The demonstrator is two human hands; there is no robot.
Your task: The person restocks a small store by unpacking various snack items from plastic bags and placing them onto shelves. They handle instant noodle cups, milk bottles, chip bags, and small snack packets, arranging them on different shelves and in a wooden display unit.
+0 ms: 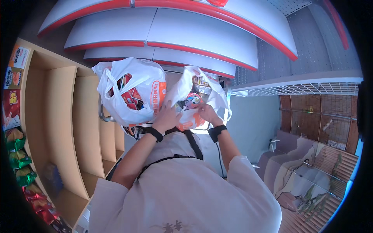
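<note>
Two white plastic carrier bags stand side by side in front of me. The left bag [134,72] is bulging, and red packets [131,99] show through its handle openings. The right bag [217,97] gapes open, with colourful packaged goods [193,99] inside. My left hand [166,118] lies at the near left side of the right bag, between both bags; whether its fingers grip the plastic is unclear. At the near right rim of that bag, my right hand [208,113] has its fingers curled and pinches the plastic. Each wrist wears a black band.
White shelves with red edges [201,24] rise beyond the bags. To the left stands a wooden shelf unit [58,116], with snack packets [19,158] along its outer side. A metal frame [103,112] surrounds the bags. A white wire rack [303,88] juts out at the right.
</note>
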